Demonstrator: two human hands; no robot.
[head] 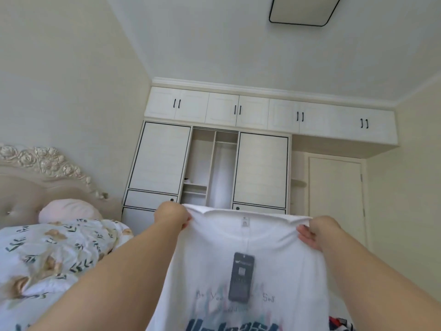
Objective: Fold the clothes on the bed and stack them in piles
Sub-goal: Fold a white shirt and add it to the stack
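I hold a white T-shirt (269, 247) up in front of me by its shoulders. My left hand (171, 216) grips the left shoulder seam and my right hand (317, 231) pinches the right one. The shirt hangs spread out, its print showing through the fabric in blue lettering near the bottom. A dark grey hang tag (241, 277) dangles from the collar inside the shirt. The bed (55, 254) lies to my left with a floral quilt on it.
A padded headboard (31, 187) and a pink pillow (69, 210) are at the far left. A white wardrobe (214, 168) with an open middle section stands ahead, a door (336, 199) to its right. A bit of red and dark cloth (338, 323) shows at the bottom right.
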